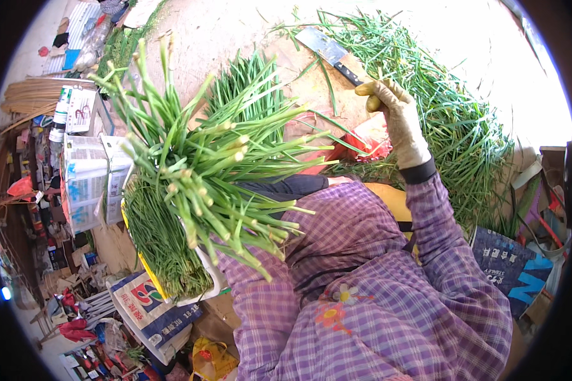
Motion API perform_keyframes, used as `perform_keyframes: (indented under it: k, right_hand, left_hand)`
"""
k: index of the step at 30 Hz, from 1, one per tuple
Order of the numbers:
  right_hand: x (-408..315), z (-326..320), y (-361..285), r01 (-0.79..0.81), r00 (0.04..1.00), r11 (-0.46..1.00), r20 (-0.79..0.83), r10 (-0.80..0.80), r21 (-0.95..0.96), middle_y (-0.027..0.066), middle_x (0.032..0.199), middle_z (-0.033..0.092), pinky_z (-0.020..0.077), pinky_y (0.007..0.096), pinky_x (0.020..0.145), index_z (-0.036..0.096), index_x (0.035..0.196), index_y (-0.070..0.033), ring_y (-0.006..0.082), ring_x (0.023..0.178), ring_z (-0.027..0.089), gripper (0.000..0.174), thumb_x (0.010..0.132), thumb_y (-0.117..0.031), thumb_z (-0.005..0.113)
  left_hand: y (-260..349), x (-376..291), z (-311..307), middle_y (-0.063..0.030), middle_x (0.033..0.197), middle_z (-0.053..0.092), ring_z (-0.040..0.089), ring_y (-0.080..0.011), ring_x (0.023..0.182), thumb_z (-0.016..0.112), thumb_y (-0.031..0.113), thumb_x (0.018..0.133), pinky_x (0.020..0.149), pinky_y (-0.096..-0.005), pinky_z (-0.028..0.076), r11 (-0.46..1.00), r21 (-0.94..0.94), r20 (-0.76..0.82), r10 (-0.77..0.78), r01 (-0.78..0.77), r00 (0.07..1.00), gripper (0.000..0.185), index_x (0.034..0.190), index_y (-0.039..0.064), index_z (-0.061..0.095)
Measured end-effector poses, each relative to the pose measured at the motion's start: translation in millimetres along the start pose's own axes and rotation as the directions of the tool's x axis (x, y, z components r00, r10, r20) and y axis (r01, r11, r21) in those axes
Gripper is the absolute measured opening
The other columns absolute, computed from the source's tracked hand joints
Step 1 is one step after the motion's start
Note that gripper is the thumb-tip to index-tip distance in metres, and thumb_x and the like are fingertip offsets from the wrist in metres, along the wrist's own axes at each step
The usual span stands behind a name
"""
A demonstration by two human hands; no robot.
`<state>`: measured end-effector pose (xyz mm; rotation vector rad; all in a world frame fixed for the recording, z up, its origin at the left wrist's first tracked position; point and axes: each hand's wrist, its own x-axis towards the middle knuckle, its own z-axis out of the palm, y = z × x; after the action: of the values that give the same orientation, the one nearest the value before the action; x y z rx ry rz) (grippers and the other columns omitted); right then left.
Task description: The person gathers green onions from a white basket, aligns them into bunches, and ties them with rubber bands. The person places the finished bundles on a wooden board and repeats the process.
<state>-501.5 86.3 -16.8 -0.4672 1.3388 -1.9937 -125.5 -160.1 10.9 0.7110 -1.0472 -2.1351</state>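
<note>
A large bundle of long green leafy stalks [219, 152], its pale cut ends fanned towards me, stands over my left sleeve. That sleeve runs beneath it, and the bundle hides my left hand. My right hand [388, 100], in a soiled pale glove, has loosely bent fingers just at the handle end of a broad-bladed knife [324, 47]; whether they touch is unclear. Behind the bundle lies a neat pile of green leaves [252, 90]. A white and yellow container [214, 274] packed with thin greens sits below the bundle at left.
Loose green leaves [438, 109] are heaped at right, around a red plastic bag [369, 138]. A paper-covered box [88, 176] stands at left. Printed sacks lie at lower left [148, 305] and right [510, 266]. Household clutter fills the far left.
</note>
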Motion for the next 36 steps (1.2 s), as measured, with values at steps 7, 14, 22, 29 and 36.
perform_keyframes:
  k: [7,14,22,29,36]
  right_hand:
    - [-9.1,60.4,3.5,-0.002,0.953,1.000,0.303,0.002,-0.002,0.0009,0.095,0.069,0.0475,0.0288,0.083,0.068,0.116,-0.003,0.0114,0.087,0.062,0.032,0.098,-0.029,0.063]
    - [34.4,-9.4,34.6,0.058,0.920,0.998,-0.390,-0.038,0.040,-0.0016,0.074,0.059,0.0391,0.0234,0.064,0.063,0.084,-0.005,0.0063,0.065,0.048,0.022,0.098,-0.022,0.060]
    - [34.0,42.0,33.7,-0.102,0.941,0.962,0.339,0.010,0.253,0.0026,0.108,0.066,0.0471,0.0257,0.083,0.061,0.131,-0.008,0.0093,0.093,0.060,0.043,0.091,-0.017,0.071]
    - [26.5,65.2,46.1,0.123,0.989,0.986,0.090,-0.113,-0.109,0.0034,0.082,0.069,0.0481,0.0211,0.057,0.071,0.105,0.000,0.0078,0.066,0.062,0.015,0.094,-0.009,0.067]
    - [19.2,14.4,44.7,0.111,0.969,0.994,-0.225,-0.106,0.012,0.0070,0.090,0.074,0.0504,0.0229,0.061,0.070,0.110,-0.001,0.0098,0.066,0.064,0.022,0.098,-0.016,0.059]
  left_hand:
    - [-54.5,-87.3,-25.9,-0.0224,0.152,0.030,0.033,-0.0431,0.135,0.043,0.047,0.101,0.107,-0.0665,0.035,0.978,0.168,-0.317,-0.067,0.125,0.946,0.066,0.152,0.010,0.021]
    - [-100.4,-186.5,-46.6,-0.0233,0.151,0.032,0.036,-0.0430,0.134,0.043,0.046,0.101,0.106,-0.0656,0.037,0.933,0.191,-0.469,-0.188,0.306,0.863,0.065,0.151,0.009,0.024]
    - [-119.4,-236.5,-51.5,-0.0243,0.150,0.035,0.039,-0.0429,0.132,0.044,0.045,0.101,0.105,-0.0645,0.039,0.883,0.186,-0.531,-0.278,0.430,0.801,0.064,0.150,0.007,0.027]
    - [-109.4,-186.0,-55.7,-0.0251,0.148,0.037,0.042,-0.0429,0.130,0.044,0.044,0.101,0.104,-0.0635,0.041,0.902,0.240,-0.485,-0.208,0.358,0.849,0.063,0.149,0.006,0.029]
    - [-88.0,-105.4,-56.0,-0.0260,0.147,0.039,0.045,-0.0428,0.129,0.044,0.043,0.101,0.103,-0.0626,0.043,0.934,0.258,-0.397,-0.132,0.248,0.908,0.062,0.148,0.005,0.032]
